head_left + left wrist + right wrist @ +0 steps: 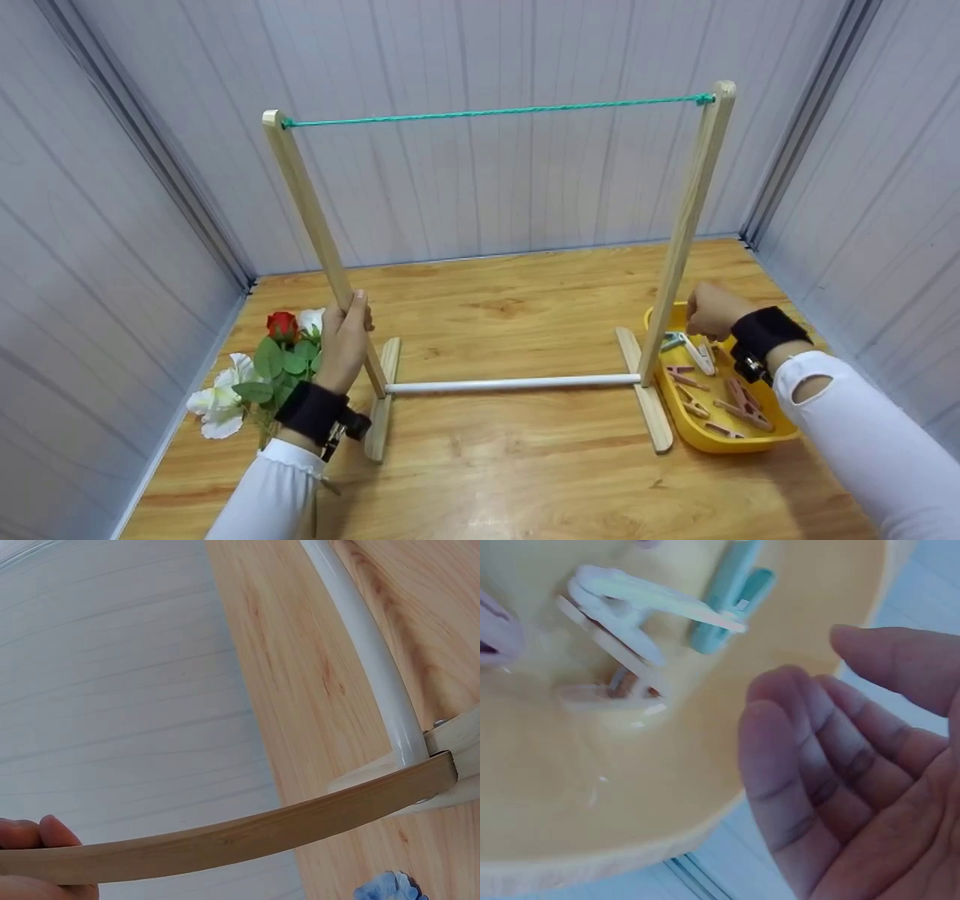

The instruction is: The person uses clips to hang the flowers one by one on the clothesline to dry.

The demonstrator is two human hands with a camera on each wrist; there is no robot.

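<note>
A wooden drying rack stands on the table with a green cord [495,112] strung between its two posts. My left hand [343,341] grips the left post [307,202] low down; its fingers [37,832] curl over the post [240,840] in the left wrist view. Beside the right post, my right hand [709,309] hovers over a yellow tray [750,442] of clothespins. That hand [802,667] is empty, with its fingers loosely curled. A white clothespin [622,607] and a teal clothespin [731,596] lie just beneath it in the tray [630,787].
A white rod [517,384] joins the rack's two feet near the table top. Artificial flowers [262,360], one red and some white, lie at the left by my left wrist. Several pink clothespins [742,401] lie in the tray. Grey walls close in on three sides.
</note>
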